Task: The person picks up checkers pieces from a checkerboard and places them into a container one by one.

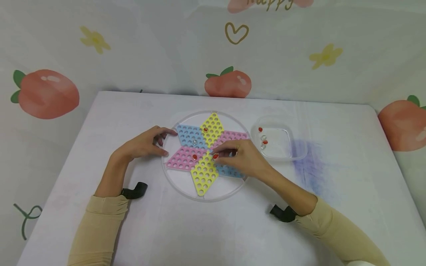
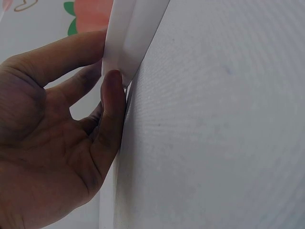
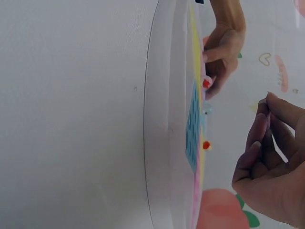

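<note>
a: how's the star board (image 1: 203, 171) lying?
b: yellow tips (image 1: 201, 187) near and far — left hand (image 1: 143, 143), fingers apart, at its rim (image 1: 186, 197)
a: red marble (image 1: 215, 156)?
b: pinched in the right hand (image 1: 244, 157) above it (unclear in right wrist view)

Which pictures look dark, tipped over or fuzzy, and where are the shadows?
Head view: brightest, with soft shadows on the tabletop beside the sleeves; left wrist view: dimmer and greyer, the scene tipped sideways; right wrist view: also tipped, the game board seen nearly edge-on, its red marbles a little fuzzy.
</note>
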`<act>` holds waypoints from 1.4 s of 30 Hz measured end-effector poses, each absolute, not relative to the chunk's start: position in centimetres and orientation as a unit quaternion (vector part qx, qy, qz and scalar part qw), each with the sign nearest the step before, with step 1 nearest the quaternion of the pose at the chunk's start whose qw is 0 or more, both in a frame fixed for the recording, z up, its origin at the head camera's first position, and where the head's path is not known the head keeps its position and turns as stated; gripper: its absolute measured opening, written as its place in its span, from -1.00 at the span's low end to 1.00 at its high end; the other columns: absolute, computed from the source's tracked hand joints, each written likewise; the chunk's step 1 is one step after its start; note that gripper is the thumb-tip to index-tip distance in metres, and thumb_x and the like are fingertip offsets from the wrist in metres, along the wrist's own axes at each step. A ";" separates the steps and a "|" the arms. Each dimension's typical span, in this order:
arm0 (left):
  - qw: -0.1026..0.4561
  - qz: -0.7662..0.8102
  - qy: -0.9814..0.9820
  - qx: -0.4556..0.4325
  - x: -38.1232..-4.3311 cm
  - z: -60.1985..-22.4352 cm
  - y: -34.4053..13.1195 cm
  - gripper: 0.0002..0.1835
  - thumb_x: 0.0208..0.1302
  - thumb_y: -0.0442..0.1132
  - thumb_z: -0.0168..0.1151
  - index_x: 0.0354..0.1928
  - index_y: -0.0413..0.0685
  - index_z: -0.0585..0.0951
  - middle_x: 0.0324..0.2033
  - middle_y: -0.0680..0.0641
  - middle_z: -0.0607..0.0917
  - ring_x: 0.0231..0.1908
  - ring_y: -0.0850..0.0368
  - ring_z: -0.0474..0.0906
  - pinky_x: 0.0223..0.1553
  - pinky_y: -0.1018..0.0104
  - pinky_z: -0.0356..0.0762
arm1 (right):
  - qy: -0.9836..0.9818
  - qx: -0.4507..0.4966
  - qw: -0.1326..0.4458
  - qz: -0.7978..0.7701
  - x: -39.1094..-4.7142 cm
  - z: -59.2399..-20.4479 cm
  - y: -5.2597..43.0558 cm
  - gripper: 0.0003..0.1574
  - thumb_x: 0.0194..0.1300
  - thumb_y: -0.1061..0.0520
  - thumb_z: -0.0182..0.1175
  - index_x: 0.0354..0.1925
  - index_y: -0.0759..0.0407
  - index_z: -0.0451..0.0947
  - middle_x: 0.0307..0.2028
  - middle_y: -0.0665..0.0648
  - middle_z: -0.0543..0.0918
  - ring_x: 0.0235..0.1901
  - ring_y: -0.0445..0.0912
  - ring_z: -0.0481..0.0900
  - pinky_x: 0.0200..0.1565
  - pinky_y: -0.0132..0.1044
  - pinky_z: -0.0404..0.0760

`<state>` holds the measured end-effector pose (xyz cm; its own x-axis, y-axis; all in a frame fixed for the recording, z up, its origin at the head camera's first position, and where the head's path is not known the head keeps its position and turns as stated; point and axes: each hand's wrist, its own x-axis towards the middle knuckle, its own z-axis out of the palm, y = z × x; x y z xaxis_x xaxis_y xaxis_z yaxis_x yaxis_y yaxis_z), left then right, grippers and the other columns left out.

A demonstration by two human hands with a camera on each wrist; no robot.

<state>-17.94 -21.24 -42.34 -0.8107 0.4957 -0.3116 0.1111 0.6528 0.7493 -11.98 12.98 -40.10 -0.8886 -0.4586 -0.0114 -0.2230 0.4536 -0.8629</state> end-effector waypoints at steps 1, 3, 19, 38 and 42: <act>0.254 0.378 0.873 0.174 -17.9 -42.4 -21.2 -0.27 0.07 -0.31 0.51 0.32 -0.05 0.46 -0.05 -0.18 0.39 -0.05 -0.03 0.33 -0.02 0.09 0.36 | 0.844 -0.202 0.122 -0.481 -12.0 -40.0 13.1 -0.80 0.16 0.11 0.46 -0.19 0.02 0.75 -0.38 -0.10 0.68 -0.35 -0.17 0.56 -0.26 -0.31 0.55; 0.252 0.378 0.874 0.174 -17.9 -42.4 -21.2 -0.27 0.06 -0.31 0.51 0.32 -0.05 0.46 -0.05 -0.17 0.39 -0.06 -0.03 0.33 -0.03 0.09 0.35 | 0.844 -0.205 0.121 -0.480 -12.0 -39.9 13.5 -0.82 0.18 0.11 0.45 -0.20 0.01 0.74 -0.39 -0.09 0.66 -0.35 -0.17 0.56 -0.25 -0.30 0.54; 0.249 0.378 0.875 0.172 -17.6 -42.2 -21.3 -0.30 0.06 -0.33 0.50 0.30 -0.02 0.49 -0.09 -0.16 0.40 -0.08 -0.02 0.33 -0.04 0.12 0.36 | 0.851 -0.184 0.088 -0.483 -12.3 -38.9 16.7 -0.82 0.20 0.13 0.42 -0.19 0.01 0.66 -0.34 -0.08 0.68 -0.32 -0.18 0.59 -0.22 -0.30 0.53; 0.251 0.379 0.873 0.174 -17.8 -42.5 -21.3 -0.29 0.07 -0.31 0.50 0.31 -0.04 0.47 -0.08 -0.16 0.40 -0.07 -0.01 0.34 -0.04 0.14 0.38 | 0.857 -0.140 0.065 -0.492 -12.9 -38.5 20.4 -0.78 0.25 0.16 0.38 -0.13 0.15 0.60 -0.25 0.05 0.70 -0.27 -0.12 0.64 -0.24 -0.39 0.56; 0.252 0.378 0.874 0.174 -17.8 -42.4 -21.2 -0.28 0.07 -0.30 0.50 0.32 -0.04 0.47 -0.08 -0.16 0.40 -0.07 -0.02 0.34 -0.03 0.13 0.37 | 0.861 -0.128 0.061 -0.489 -13.1 -38.5 21.3 -0.78 0.27 0.13 0.36 -0.14 0.17 0.60 -0.24 0.08 0.69 -0.26 -0.11 0.64 -0.23 -0.41 0.56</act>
